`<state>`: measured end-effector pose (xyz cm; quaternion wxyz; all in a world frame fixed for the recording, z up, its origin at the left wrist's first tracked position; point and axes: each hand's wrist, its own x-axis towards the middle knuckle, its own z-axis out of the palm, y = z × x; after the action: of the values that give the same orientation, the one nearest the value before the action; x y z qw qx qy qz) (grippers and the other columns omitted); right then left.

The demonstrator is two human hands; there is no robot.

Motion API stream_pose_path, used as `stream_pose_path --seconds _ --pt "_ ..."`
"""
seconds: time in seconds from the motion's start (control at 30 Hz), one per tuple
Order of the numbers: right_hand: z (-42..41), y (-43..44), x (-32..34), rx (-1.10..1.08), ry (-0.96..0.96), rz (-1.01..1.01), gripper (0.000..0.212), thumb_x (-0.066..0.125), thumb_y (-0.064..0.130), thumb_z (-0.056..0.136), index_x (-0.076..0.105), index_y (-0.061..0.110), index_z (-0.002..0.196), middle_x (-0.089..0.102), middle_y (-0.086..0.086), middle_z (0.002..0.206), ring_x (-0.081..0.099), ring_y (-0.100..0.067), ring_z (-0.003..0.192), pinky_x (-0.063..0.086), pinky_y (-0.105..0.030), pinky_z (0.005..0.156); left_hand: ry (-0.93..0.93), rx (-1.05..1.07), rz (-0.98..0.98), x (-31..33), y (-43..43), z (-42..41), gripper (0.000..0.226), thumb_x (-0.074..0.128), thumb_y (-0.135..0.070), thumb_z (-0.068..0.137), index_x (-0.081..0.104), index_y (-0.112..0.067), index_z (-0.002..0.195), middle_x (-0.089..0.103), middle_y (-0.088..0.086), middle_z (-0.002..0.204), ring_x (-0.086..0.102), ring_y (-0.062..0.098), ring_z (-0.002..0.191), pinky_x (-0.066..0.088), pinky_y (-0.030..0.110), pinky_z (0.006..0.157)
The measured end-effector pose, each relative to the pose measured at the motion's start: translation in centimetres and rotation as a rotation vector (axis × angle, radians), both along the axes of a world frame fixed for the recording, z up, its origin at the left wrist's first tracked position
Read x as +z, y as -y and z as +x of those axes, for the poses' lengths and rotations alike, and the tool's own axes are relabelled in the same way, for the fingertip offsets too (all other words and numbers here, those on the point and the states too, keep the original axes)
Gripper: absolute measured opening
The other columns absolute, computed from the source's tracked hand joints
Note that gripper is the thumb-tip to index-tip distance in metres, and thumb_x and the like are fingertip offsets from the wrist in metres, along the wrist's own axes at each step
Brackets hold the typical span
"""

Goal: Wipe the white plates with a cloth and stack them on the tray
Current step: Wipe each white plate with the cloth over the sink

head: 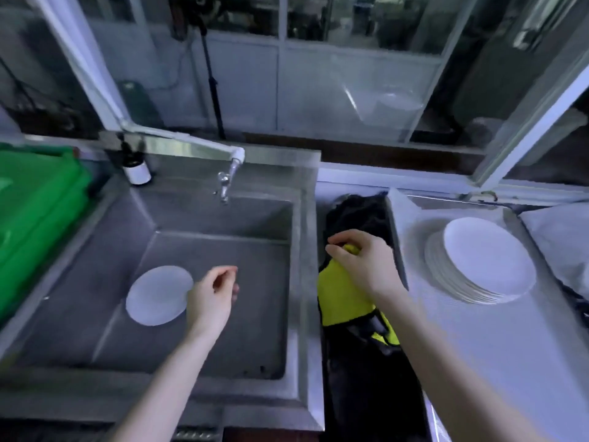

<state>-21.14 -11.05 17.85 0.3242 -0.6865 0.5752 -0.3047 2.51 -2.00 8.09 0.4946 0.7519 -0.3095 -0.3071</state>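
Yellow cloth (341, 298) pinched at its upper end between the thumb and curled fingers of the right hand (363, 263), above the dark gap between the steel sink (223, 218) and the pale tabletop (510, 362). Hung down from that pinch, lower part draped over something black with yellow-green trim, with more black fabric (357, 212) bunched in the gap just behind the hand. Left hand (213, 295) held over the sink basin, fingers loosely curled with nothing in them, just to the right of a single white plate (159, 295). Lay flat and face up on the basin floor, right edge hidden behind the hand; could not tell whether touched or merely overlapped in view. Well apart on the right, a stack of white plates (487, 260) set on the tabletop, upper ones shifted slightly toward the back right, with rims fanned out at the near left. Could not make out any tray beneath the stack. At the back of the sink, a tap (224, 183) pointed down over the basin, and a small dark bottle (137, 172) with a white label set upright on the rim by the far left corner. Green plastic crates (38, 212) stacked just beside the sink on the left.
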Motion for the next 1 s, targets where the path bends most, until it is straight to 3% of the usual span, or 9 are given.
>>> stream_pose_path --seconds 0.1,0.2,0.3,0.4,0.57,0.67,0.73,0.9,1.0 --pt "5.8 -0.8 -1.0 0.059 -0.077 0.020 0.011 0.074 0.021 0.081 0.070 0.032 0.080 0.068 0.010 0.082 0.061 -0.007 0.084 0.036 -0.012 0.066 -0.014 0.088 0.034 -0.4 -3.4 6.2 0.018 0.060 -0.015 0.100 0.073 -0.023 0.092 0.068 -0.015 0.057 0.061 -0.004 0.051 0.054 0.021 0.061" --pt "10.3 -1.7 -2.5 0.111 -0.107 0.053 0.004 0.075 0.021 0.081 0.074 0.023 0.084 0.067 0.009 0.083 0.064 -0.013 0.089 0.036 -0.013 0.068 -0.039 0.132 0.057 -0.6 -5.7 10.3 0.023 0.062 -0.018 0.098 0.070 -0.030 0.080 0.068 -0.018 0.059 0.060 -0.004 0.049 0.057 0.040 0.075" --pt "14.0 -1.9 -3.9 0.170 -0.108 0.079 0.006 0.075 0.019 0.082 0.076 0.018 0.088 0.073 0.004 0.089 0.066 -0.015 0.093 0.040 -0.013 0.074 -0.050 0.153 0.097 -1.3 -6.8 13.1 0.023 0.062 -0.019 0.098 0.070 -0.033 0.082 0.069 -0.014 0.060 0.063 0.006 0.054 0.057 0.045 0.078" --pt "17.5 -1.1 -4.9 0.229 -0.100 0.138 0.007 0.073 0.019 0.083 0.076 0.017 0.089 0.073 0.003 0.089 0.065 -0.016 0.094 0.039 -0.014 0.071 -0.067 0.187 0.112 -2.0 -6.9 15.3 0.025 0.060 -0.016 0.098 0.071 -0.032 0.083 0.070 -0.005 0.065 0.063 0.018 0.059 0.057 0.047 0.081" --pt "22.8 1.2 -8.3 0.319 -0.128 0.253 0.010 0.071 0.016 0.082 0.077 0.019 0.090 0.073 0.000 0.095 0.064 -0.017 0.096 0.032 -0.010 0.068 -0.081 0.255 0.138 -3.8 -5.4 17.8 0.028 0.060 -0.009 0.099 0.068 -0.029 0.082 0.071 0.011 0.079 0.064 0.024 0.065 0.058 0.042 0.081" --pt "25.4 2.4 -11.1 0.329 -0.187 0.355 0.010 0.071 0.021 0.081 0.077 0.022 0.090 0.073 -0.001 0.099 0.063 -0.018 0.100 0.031 -0.010 0.066 -0.106 0.256 0.203 -5.7 -4.7 19.6 0.016 0.062 -0.009 0.098 0.071 -0.019 0.089 0.070 0.001 0.078 0.071 0.033 0.082 0.061 0.043 0.085" --pt "27.2 3.1 -13.1 0.354 -0.249 0.452 0.010 0.072 0.025 0.080 0.076 0.023 0.090 0.071 -0.003 0.098 0.061 -0.020 0.101 0.033 -0.013 0.068 -0.117 0.236 0.254 -7.3 -4.0 21.0 0.010 0.062 -0.013 0.098 0.070 -0.019 0.096 0.070 0.004 0.082 0.070 0.036 0.094 0.058 0.048 0.090" --pt "31.6 4.6 -18.1 0.410 -0.339 0.722 0.010 0.079 0.024 0.077 0.072 0.022 0.083 0.066 -0.004 0.093 0.060 -0.018 0.093 0.048 -0.032 0.079 -0.077 0.168 0.426 -12.1 -1.5 25.4 0.019 0.059 -0.021 0.097 0.067 -0.023 0.114 0.071 0.007 0.113 0.066 0.029 0.104 0.048 0.031 0.084" --pt "34.2 5.4 -21.4 0.389 -0.307 0.892 0.020 0.081 0.020 0.076 0.071 0.012 0.091 0.063 -0.003 0.093 0.057 -0.011 0.078 0.050 -0.029 0.076 -0.053 0.102 0.495 -15.3 0.2 28.1 0.028 0.059 -0.023 0.096 0.064 -0.022 0.124 0.067 0.000 0.112 0.061 0.021 0.102 0.039 0.025 0.080"
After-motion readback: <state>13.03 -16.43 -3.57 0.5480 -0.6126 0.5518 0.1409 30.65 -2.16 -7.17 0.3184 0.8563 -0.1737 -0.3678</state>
